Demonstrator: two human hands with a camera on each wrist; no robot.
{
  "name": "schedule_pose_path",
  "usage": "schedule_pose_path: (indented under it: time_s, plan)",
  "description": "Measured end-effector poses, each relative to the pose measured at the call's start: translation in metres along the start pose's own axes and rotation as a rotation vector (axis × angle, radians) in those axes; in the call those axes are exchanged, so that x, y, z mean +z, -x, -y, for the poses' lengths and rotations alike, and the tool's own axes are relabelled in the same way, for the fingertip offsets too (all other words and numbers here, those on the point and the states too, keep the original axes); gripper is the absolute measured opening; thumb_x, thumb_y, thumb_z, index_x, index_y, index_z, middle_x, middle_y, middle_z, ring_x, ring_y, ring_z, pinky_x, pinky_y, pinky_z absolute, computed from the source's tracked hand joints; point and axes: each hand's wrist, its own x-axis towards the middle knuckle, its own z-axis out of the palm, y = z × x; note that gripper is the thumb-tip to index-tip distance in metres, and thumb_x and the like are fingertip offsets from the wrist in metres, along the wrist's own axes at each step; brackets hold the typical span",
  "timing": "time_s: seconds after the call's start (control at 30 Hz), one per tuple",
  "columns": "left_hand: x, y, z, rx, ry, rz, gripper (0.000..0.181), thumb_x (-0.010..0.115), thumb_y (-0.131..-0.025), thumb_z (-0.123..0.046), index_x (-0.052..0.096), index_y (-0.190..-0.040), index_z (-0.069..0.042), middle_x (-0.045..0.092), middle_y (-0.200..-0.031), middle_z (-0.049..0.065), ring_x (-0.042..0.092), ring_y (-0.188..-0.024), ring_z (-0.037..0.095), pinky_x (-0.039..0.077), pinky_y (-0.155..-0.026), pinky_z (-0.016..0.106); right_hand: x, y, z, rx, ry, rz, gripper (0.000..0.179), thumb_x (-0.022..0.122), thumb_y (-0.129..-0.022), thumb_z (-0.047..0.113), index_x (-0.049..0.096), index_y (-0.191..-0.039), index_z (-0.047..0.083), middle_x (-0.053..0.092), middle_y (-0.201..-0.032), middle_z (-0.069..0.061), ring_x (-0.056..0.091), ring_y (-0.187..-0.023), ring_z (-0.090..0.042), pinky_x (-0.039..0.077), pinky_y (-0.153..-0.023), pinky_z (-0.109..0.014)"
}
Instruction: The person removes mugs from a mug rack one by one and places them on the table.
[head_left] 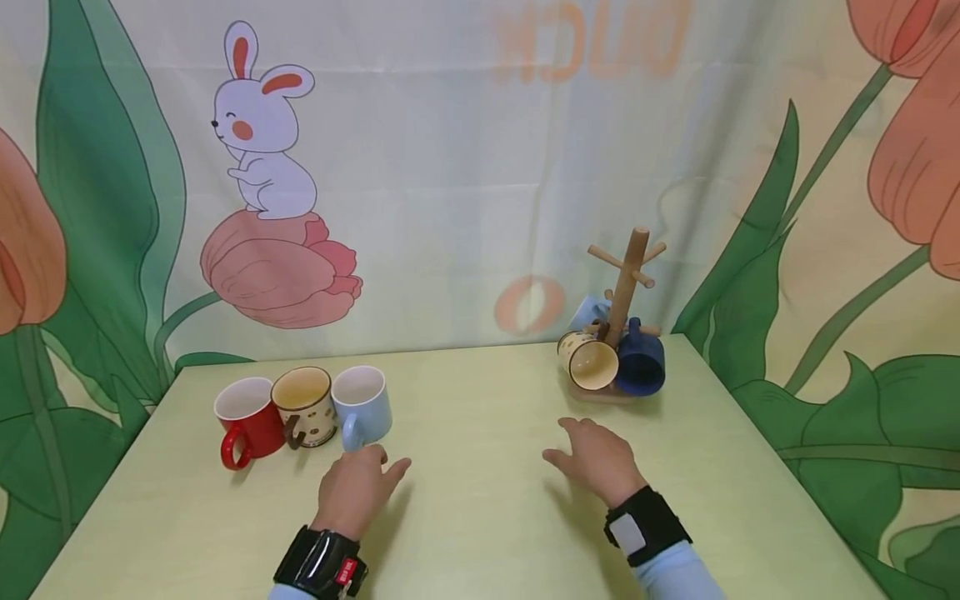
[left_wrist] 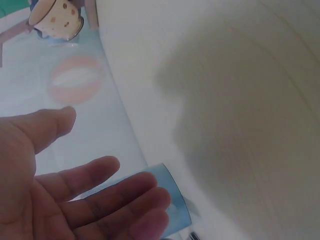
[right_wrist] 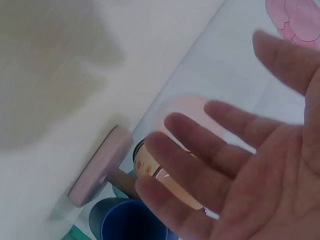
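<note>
My left hand (head_left: 354, 490) is over the table just in front of a light blue mug (head_left: 366, 408), fingers relaxed and holding nothing. Its fingers overlap that mug in the left wrist view. Left of it, in a row, stand a cream patterned mug (head_left: 313, 427) with a brown handle and a red mug (head_left: 258, 429), all upright. My right hand (head_left: 600, 462), fingers loosely spread and nothing in it, is in front of a wooden mug tree (head_left: 627, 279). On the tree's lower pegs hang a cream patterned mug (head_left: 594, 367), a dark blue mug (head_left: 641, 367) and a light blue mug (head_left: 587, 312).
The pale yellow table (head_left: 465, 467) reaches back to a printed cloth (head_left: 435, 167) with a rabbit and tulips. The tree's round base (right_wrist: 102, 165) sits near the table's back right corner. Its upper pegs (head_left: 604, 256) stick out bare.
</note>
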Motion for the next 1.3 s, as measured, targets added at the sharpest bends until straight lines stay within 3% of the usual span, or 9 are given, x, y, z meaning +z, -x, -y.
schedule_pose_path:
  time_s: [0.1,0.27,0.37,0.5,0.63,0.8,1.2,1.3]
  plan:
    - [0.003,-0.001,-0.006,0.021,-0.046,0.029,0.04,0.07,-0.09,-0.042,0.071,-0.097,-0.002,0.071,-0.084,0.01,0.066,-0.072,0.027,0.051,-0.059,0.044,-0.007,-0.01,-0.003,0.037,0.028,-0.078,0.055,0.07,-0.091,0.041,0.062,-0.131,0.005,0.067,-0.118,-0.018,0.065,-0.102,-0.036,0.053,-0.077,-0.052]
    - [0.003,-0.004,-0.013,0.057,-0.081,0.037,0.042,0.07,-0.09,-0.044,0.07,-0.099,-0.004,0.072,-0.09,0.012,0.067,-0.078,0.029,0.051,-0.059,0.045,-0.029,-0.033,-0.009,0.121,0.058,-0.231,0.045,0.068,-0.092,0.044,0.069,-0.112,0.004,0.07,-0.094,-0.017,0.067,-0.078,-0.034,0.052,-0.057,-0.047]
    - [0.003,-0.005,-0.017,0.069,-0.079,0.037,0.041,0.07,-0.089,-0.044,0.071,-0.099,-0.003,0.072,-0.091,0.013,0.067,-0.078,0.029,0.051,-0.058,0.044,-0.043,-0.051,-0.013,0.184,0.059,-0.32,0.046,0.065,-0.093,0.046,0.069,-0.097,0.0,0.066,-0.084,-0.017,0.065,-0.073,-0.034,0.051,-0.056,-0.048]
    - [0.004,-0.006,-0.019,0.069,-0.075,0.051,0.042,0.071,-0.089,-0.042,0.071,-0.101,-0.002,0.072,-0.092,0.014,0.068,-0.078,0.03,0.051,-0.058,0.044,-0.058,-0.079,-0.018,0.229,0.094,-0.382,0.052,0.062,-0.094,0.05,0.067,-0.092,-0.002,0.061,-0.076,-0.017,0.063,-0.063,-0.034,0.05,-0.052,-0.048]
    - [0.005,-0.006,-0.022,0.071,-0.082,0.059,0.042,0.071,-0.089,-0.042,0.071,-0.101,-0.003,0.072,-0.092,0.014,0.068,-0.079,0.03,0.051,-0.058,0.044,-0.067,-0.107,-0.021,0.242,0.19,-0.342,0.06,0.056,-0.095,0.057,0.067,-0.079,0.0,0.057,-0.063,-0.011,0.058,-0.052,-0.029,0.048,-0.046,-0.042]
    - [0.005,-0.007,-0.026,0.093,-0.072,0.039,0.04,0.072,-0.089,-0.041,0.071,-0.1,-0.003,0.072,-0.09,0.014,0.068,-0.077,0.029,0.051,-0.058,0.043,-0.068,-0.129,-0.024,0.236,0.297,-0.259,0.06,0.052,-0.098,0.055,0.063,-0.063,0.007,0.055,-0.057,-0.008,0.056,-0.053,-0.025,0.045,-0.047,-0.038]
    - [0.007,-0.007,-0.03,0.118,-0.034,0.038,0.039,0.071,-0.09,-0.039,0.07,-0.099,-0.001,0.071,-0.09,0.014,0.068,-0.078,0.03,0.052,-0.062,0.042,-0.063,-0.14,-0.03,0.18,0.361,-0.276,0.051,0.055,-0.101,0.04,0.063,-0.064,0.006,0.056,-0.057,-0.009,0.059,-0.056,-0.029,0.051,-0.06,-0.045]
    - [0.008,-0.006,-0.03,0.126,-0.035,0.032,0.038,0.072,-0.089,-0.039,0.07,-0.097,-0.002,0.071,-0.088,0.014,0.067,-0.077,0.029,0.052,-0.061,0.041,-0.062,-0.141,-0.03,0.164,0.415,-0.228,0.042,0.057,-0.101,0.031,0.066,-0.069,0.005,0.056,-0.059,-0.01,0.059,-0.055,-0.029,0.052,-0.058,-0.046]
